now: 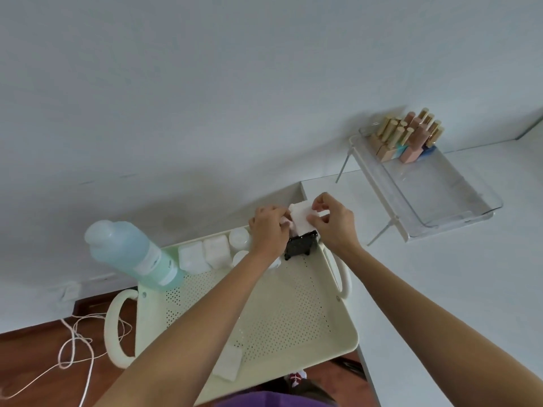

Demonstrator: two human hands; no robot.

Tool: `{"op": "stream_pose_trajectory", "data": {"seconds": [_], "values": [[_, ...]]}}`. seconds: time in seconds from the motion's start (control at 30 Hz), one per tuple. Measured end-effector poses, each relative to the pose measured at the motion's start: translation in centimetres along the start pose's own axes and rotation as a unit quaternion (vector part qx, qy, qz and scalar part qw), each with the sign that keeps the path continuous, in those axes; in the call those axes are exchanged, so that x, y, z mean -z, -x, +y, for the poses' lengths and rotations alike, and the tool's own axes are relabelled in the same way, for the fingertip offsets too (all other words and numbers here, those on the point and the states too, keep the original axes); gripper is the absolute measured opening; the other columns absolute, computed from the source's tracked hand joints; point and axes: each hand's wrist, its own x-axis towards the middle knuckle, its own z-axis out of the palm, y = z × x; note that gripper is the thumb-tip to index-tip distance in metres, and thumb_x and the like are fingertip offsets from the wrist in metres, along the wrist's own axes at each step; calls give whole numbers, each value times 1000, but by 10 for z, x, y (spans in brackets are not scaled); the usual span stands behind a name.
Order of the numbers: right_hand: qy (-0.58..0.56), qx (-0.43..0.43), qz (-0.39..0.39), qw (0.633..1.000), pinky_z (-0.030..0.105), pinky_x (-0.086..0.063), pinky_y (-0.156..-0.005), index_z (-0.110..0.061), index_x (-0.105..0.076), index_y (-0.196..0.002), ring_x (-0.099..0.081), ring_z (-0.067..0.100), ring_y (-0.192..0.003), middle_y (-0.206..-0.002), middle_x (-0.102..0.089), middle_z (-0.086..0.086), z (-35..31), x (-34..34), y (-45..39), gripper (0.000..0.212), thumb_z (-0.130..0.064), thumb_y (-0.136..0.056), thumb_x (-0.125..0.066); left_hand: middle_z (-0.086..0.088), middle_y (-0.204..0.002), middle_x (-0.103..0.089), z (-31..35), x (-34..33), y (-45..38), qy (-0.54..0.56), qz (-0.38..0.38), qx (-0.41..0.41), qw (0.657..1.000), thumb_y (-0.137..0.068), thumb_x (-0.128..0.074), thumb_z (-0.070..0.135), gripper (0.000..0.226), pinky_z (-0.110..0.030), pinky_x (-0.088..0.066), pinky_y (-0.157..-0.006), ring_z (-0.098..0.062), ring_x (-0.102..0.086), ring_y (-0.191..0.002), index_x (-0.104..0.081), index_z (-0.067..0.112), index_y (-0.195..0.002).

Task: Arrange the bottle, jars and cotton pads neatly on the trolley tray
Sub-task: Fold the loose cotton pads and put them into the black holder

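A cream perforated trolley tray (pixel 293 312) lies below me. At its far right corner stands a small black holder (pixel 301 247). A stack of white cotton pads (pixel 302 220) sticks up out of it, pinched from the left by my left hand (pixel 269 230) and from the right by my right hand (pixel 332 223). A tall blue-green bottle (pixel 135 254) stands at the far left corner. Two square white jars (pixel 204 255) and round white jars (pixel 239 239) line the far edge. One more white cotton pad stack (pixel 227 364) lies at the near edge, partly under my left forearm.
A white table (pixel 440 289) adjoins the trolley on the right and carries a clear acrylic shelf (pixel 426 189) with several nail polish bottles (pixel 408 136). The wall is just behind. Loose cord (pixel 76 342) lies on the wooden floor at the left.
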Motion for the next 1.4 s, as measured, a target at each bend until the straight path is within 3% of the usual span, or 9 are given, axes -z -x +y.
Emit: {"op": "stream_pose_trajectory", "data": {"seconds": [0.17, 0.27, 0.33, 0.53, 0.8, 1.03, 1.17, 1.3, 1.4], "values": [[67, 45, -23, 996, 33, -53, -69, -16, -62, -89, -61, 21, -78, -90, -64, 6, -4, -16, -6, 3, -14, -87, -63, -5, -104, -63, -18, 29, 32, 87, 74, -19, 993, -84, -61, -1, 21, -27, -44, -91, -18, -55, -102, -68, 11, -100], [132, 71, -39, 988, 37, -50, -73, -12, -70, -98, -57, 29, -84, -92, -62, 12, -1, -21, -5, 12, -15, -89, -62, 1, -103, -62, -39, 47, 61, 105, 86, -14, 991, -84, -63, -1, 18, -8, -41, -78, -6, -56, -87, -65, 11, -98], [164, 68, -52, 983, 39, -49, -82, -14, -73, -106, -54, 32, -92, -97, -61, 16, 0, -22, -5, 20, -18, -90, -62, 5, -99, -64, -56, 55, 81, 115, 73, 4, 991, -84, -63, 0, 18, -7, -43, -67, -1, -57, -79, -65, 13, -96], [275, 38, -73, 958, 39, -44, -95, -27, -70, -114, -48, 31, -107, -112, -56, 13, -3, -27, -8, 27, -28, -88, -63, 4, -92, -67, -120, 60, 147, 102, -95, 96, 986, -81, -70, 4, 16, -10, -49, -66, -9, -62, -73, -66, 15, -92], [373, -51, -86, 922, 38, -39, -94, -33, -68, -116, -41, 32, -111, -118, -46, 11, -11, -39, -21, 34, -38, -82, -68, 4, -100, -54, -161, 38, 196, -52, -269, 146, 951, -66, -83, 22, 50, -32, -51, -79, -12, -55, -80, -59, 24, -109], [331, -73, -89, 936, 42, -37, -102, -30, -69, -115, -40, 35, -118, -121, -48, 13, -14, -39, -21, 32, -37, -84, -67, 6, -96, -49, -166, 29, 203, -79, -272, 130, 950, -73, -78, 18, 23, -23, -42, -71, -12, -53, -80, -63, 20, -91], [242, -21, -39, 969, 43, -38, -101, -25, -74, -107, -42, 36, -116, -121, -52, 15, -11, -29, -8, 21, -29, -90, -62, 6, -79, -57, -155, 37, 192, 9, -225, 120, 967, -76, -74, 13, 17, -19, -38, -63, -14, -54, -75, -59, 20, -77], [111, 60, 13, 992, 26, -42, -87, -21, -74, -99, -57, 22, -103, -105, -63, 0, -12, -14, 13, 15, -25, -90, -63, 8, -82, -61, -112, 59, 151, 97, -141, 94, 981, -72, -79, 16, 26, -14, -39, -63, -9, -54, -72, -57, 17, -86], [28, 24, -45, 998, 18, -47, -69, -28, -73, -92, -65, 11, -82, -81, -69, -13, -16, -6, 26, 14, -35, -90, -61, 1, -88, -64, -65, 73, 109, 177, -103, 66, 977, -70, -82, 16, 35, -22, -49, -67, -14, -62, -74, -52, 19, -87]]}}
